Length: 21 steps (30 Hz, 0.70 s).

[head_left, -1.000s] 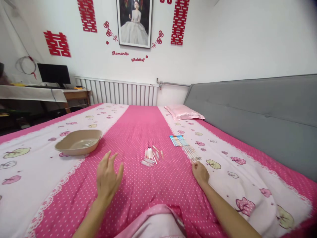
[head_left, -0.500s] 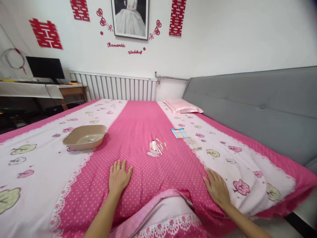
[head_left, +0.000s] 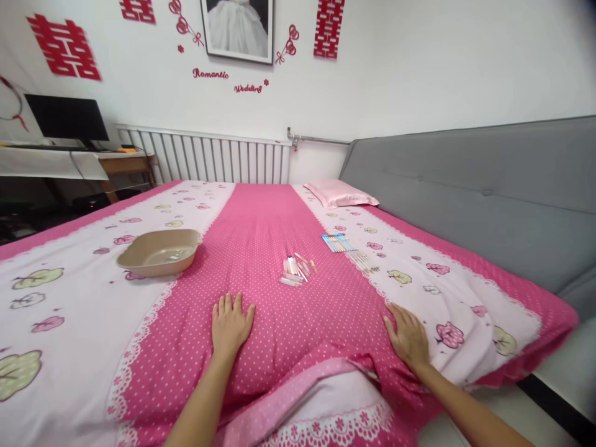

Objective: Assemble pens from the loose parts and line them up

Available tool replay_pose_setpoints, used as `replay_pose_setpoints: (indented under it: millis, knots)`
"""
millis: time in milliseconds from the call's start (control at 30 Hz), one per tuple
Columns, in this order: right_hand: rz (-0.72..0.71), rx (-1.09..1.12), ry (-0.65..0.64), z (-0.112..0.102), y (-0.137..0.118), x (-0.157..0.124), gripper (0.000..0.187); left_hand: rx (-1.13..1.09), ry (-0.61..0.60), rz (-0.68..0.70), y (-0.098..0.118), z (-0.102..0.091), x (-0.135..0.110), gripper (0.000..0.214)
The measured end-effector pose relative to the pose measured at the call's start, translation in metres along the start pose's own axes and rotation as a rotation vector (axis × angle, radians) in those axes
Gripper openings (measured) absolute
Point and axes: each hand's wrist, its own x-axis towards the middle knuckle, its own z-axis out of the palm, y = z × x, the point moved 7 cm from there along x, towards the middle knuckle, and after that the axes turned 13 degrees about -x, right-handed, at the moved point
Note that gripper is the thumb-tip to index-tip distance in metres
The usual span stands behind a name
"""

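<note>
My left hand (head_left: 231, 324) lies palm down on the pink polka-dot bedsheet (head_left: 279, 329), fingers spread and holding nothing. Farther right, my right hand (head_left: 408, 336) rests flat where the dotted band meets the white printed band, also without anything in it. Between and beyond the hands is a loose pile of slim pen-like sticks (head_left: 295, 270), some white, some pinkish; their exact kind is too small to tell. To its right, blue-and-white pens (head_left: 339, 243) lie side by side in a row. Thin clear sticks with brownish ends (head_left: 364, 261) form another row just nearer.
A beige plastic basin (head_left: 158, 257) with a few small pieces inside stands on the bed at left. A pink pillow (head_left: 341, 193) lies against the grey headboard (head_left: 475, 186). Behind the bed are a radiator (head_left: 209, 155) and a desk with a monitor (head_left: 67, 118).
The head view has tilted and shifted slightly. Both hands stay flat on the sheet; the pens, sticks and basin keep their arrangement.
</note>
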Motion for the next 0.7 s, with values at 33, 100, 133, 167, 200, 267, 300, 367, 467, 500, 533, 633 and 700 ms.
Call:
replay_pose_setpoints:
  millis: [33, 100, 133, 167, 200, 267, 300, 367, 467, 500, 533, 633, 700]
  knots:
    - [0.003, -0.002, -0.003, 0.0, 0.0005, 0.0001, 0.045, -0.003, -0.002, -0.003, 0.0006, -0.0005, -0.0004, 0.066]
    - [0.009, -0.005, -0.006, -0.0001, 0.0012, 0.0002, 0.045, -0.01, -0.005, -0.006, 0.0018, -0.0012, -0.001, 0.066]
    - [0.01, -0.005, -0.006, -0.0002, 0.0014, 0.0002, 0.045, -0.013, -0.007, -0.006, 0.0022, -0.0014, -0.0012, 0.066]
    - [0.009, -0.004, -0.008, -0.0003, 0.0014, 0.0003, 0.045, -0.014, -0.008, -0.007, 0.0025, -0.0013, -0.0013, 0.067]
    - [0.008, -0.002, -0.008, -0.0006, 0.0013, 0.0003, 0.044, -0.015, -0.007, -0.01, 0.0025, -0.0013, -0.0013, 0.067]
    - [0.012, 0.002, -0.01, -0.0012, 0.0012, 0.0004, 0.044, -0.013, -0.001, -0.012, 0.0023, -0.0011, -0.0012, 0.066]
    - [0.015, 0.004, -0.011, -0.0015, 0.0012, 0.0005, 0.044, -0.012, 0.005, -0.01, 0.0023, -0.0011, -0.0011, 0.066]
    - [0.019, 0.009, -0.014, -0.0021, 0.001, 0.0007, 0.043, -0.009, 0.013, -0.001, 0.0028, -0.0009, -0.0009, 0.066]
    - [0.027, 0.02, -0.02, -0.0028, 0.0013, 0.001, 0.043, -0.009, 0.01, 0.001, 0.0031, -0.0003, -0.0008, 0.066]
    - [0.031, 0.024, -0.02, -0.0032, 0.0015, 0.0011, 0.043, -0.01, 0.006, -0.003, 0.003, -0.0001, -0.0009, 0.066]
    - [0.035, 0.027, -0.021, -0.0036, 0.0017, 0.0012, 0.043, -0.009, 0.004, -0.005, 0.0031, 0.0, -0.0011, 0.066]
    - [0.043, 0.027, -0.032, -0.0049, 0.0017, 0.0018, 0.043, -0.003, 0.002, -0.004, 0.0039, -0.0005, -0.0019, 0.066]
    - [0.051, 0.02, -0.04, -0.0059, 0.0016, 0.0023, 0.043, 0.006, 0.008, 0.005, 0.0049, -0.0014, -0.0025, 0.066]
